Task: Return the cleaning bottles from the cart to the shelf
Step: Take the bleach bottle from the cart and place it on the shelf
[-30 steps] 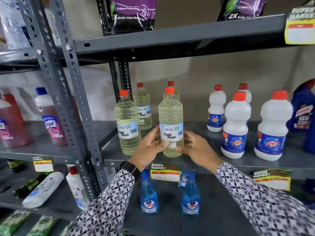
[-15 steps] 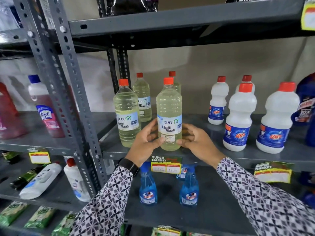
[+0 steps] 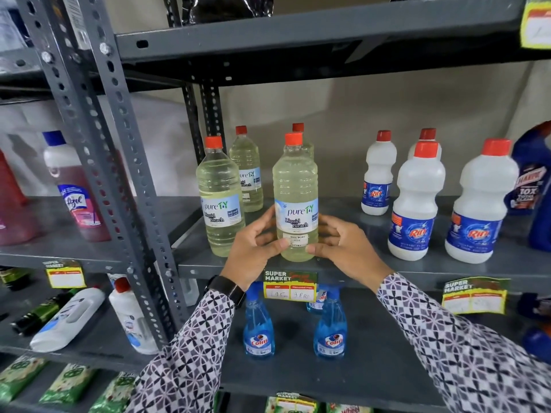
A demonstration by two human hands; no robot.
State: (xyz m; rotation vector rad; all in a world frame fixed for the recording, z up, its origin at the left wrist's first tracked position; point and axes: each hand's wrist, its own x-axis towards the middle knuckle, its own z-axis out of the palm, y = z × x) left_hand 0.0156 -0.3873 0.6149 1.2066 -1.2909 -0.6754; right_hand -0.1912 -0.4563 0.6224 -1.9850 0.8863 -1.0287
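A clear liquid bleach bottle (image 3: 295, 192) with a red cap and pale yellow liquid stands upright near the front edge of the grey middle shelf (image 3: 372, 268). My left hand (image 3: 253, 248) wraps its lower left side and my right hand (image 3: 343, 248) its lower right side, thumbs on the label. Another bleach bottle (image 3: 220, 198) stands just to the left, and two more stand behind. The cart is out of view.
White Rin bottles (image 3: 416, 204) stand to the right on the same shelf, a dark blue bottle (image 3: 533, 180) at the far right. A perforated grey upright (image 3: 119, 180) rises at left. Blue Colin spray bottles (image 3: 258, 329) stand on the shelf below. A price tag (image 3: 289, 286) hangs from the shelf edge.
The bleach bottle has stayed between both hands at the front of the shelf, and the label now faces me more squarely. The camera has tilted slightly downward and drifted.
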